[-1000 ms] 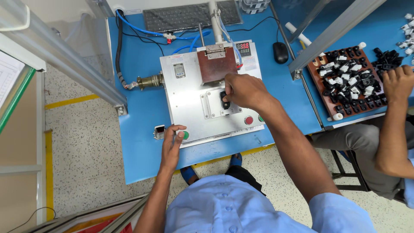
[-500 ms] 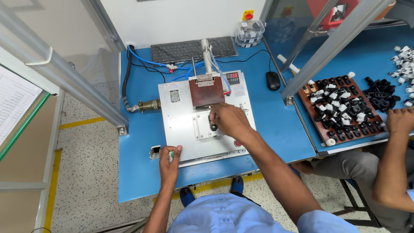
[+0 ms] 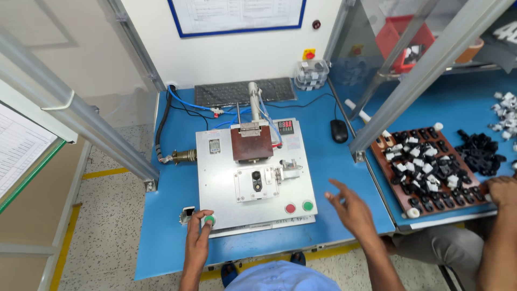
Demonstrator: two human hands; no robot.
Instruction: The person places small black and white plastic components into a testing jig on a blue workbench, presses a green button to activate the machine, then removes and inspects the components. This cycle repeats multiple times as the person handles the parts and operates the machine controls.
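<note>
A grey metal test fixture [image 3: 215,178] sits on the blue bench, with a brown hinged lid [image 3: 252,144] and a small black part [image 3: 257,180] seated in its nest. My left hand [image 3: 197,242] rests at the fixture's front left corner, a fingertip on the green button [image 3: 209,220]. My right hand [image 3: 349,210] hovers open over the blue bench to the right of the fixture, holding nothing, near the red button [image 3: 291,208] and the second green button [image 3: 308,205].
A brown tray [image 3: 396,178] of black and white parts lies at the right, with a co-worker's hand [image 3: 503,191] at its edge. A keyboard [image 3: 245,91], a mouse [image 3: 339,130], a clear jar [image 3: 311,74], blue cables and slanted aluminium frame posts surround the fixture.
My right hand has lifted off the black part in the nest and moved right, opening over the bench. The view has tilted up, showing the back wall. My left hand stays on the green button.
</note>
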